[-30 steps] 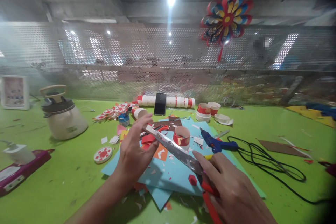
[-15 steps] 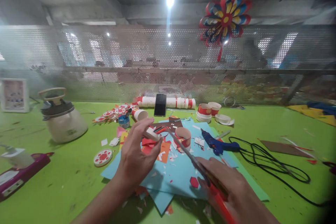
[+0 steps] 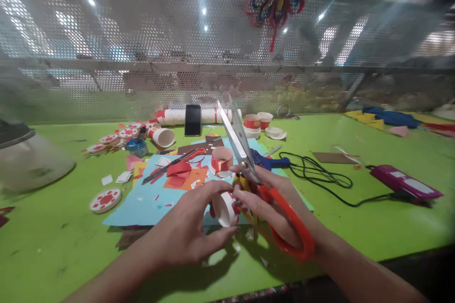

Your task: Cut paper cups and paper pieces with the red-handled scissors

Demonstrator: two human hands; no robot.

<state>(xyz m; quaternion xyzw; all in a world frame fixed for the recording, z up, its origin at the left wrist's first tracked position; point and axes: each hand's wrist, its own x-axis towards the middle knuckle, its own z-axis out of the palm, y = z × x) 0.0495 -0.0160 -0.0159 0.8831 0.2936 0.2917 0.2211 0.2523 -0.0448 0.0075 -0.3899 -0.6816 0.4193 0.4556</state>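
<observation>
My left hand [image 3: 194, 225] holds a short white and red paper cup piece [image 3: 224, 209] between thumb and fingers, low in front of the blue paper [image 3: 142, 208]. My right hand [image 3: 273, 199] has the orange-handled scissors [image 3: 291, 229] in its grip, their blades parted and pointing up. Its fingertips touch the right edge of the cup piece. Just behind, a red and white paper ring [image 3: 222, 162] stands on the blue paper. Orange and red paper pieces [image 3: 178, 173] and a second pair of scissors [image 3: 174, 164] lie left of it.
A blue glue gun [image 3: 270, 161] with a black cable lies right of the ring. Further back are a phone [image 3: 193, 120], a white cup roll [image 3: 174, 116], a blue jar [image 3: 137, 147] and cut cups [image 3: 252, 123]. A patterned disc [image 3: 105, 200] lies left, a purple power strip [image 3: 405, 182] right.
The view has turned to the right. My hands have come together at the cup piece, and the scissors in my right hand now point upward.
</observation>
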